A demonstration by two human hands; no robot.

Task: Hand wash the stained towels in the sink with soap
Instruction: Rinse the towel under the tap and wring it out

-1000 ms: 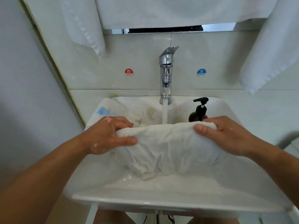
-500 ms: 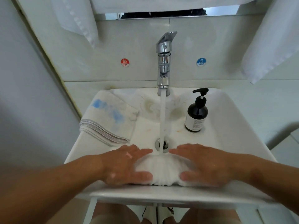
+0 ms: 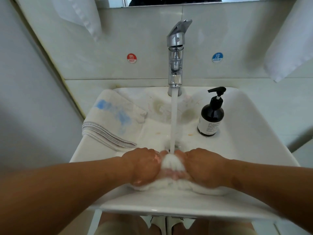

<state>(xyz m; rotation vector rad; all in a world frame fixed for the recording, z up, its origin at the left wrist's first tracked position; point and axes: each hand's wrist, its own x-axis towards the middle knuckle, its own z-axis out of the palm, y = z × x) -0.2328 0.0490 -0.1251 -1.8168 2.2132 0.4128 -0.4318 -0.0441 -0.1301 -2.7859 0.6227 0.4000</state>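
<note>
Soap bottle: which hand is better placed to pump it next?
Probably the right hand: the soap bottle stands beyond it, right of the tap; the left hand would cross the running water. Both grip the towel.

You're in a bathroom: white basin (image 3: 245,126) under your grip, chrome mixer tap (image 3: 176,53) running straight ahead of it, HOT sticker (image 3: 131,58) and COLD sticker (image 3: 217,57) on wall tile (image 3: 144,31) behind, pump bottle (image 3: 210,116) ahead-right, hanging towels (image 3: 291,48) above.

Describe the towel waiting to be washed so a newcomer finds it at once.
Start at the white sink under the running faucet. On its left rim lies a folded towel. Unlike the wet towel in the sink, it bears blue stains and a grey striped edge.
</note>
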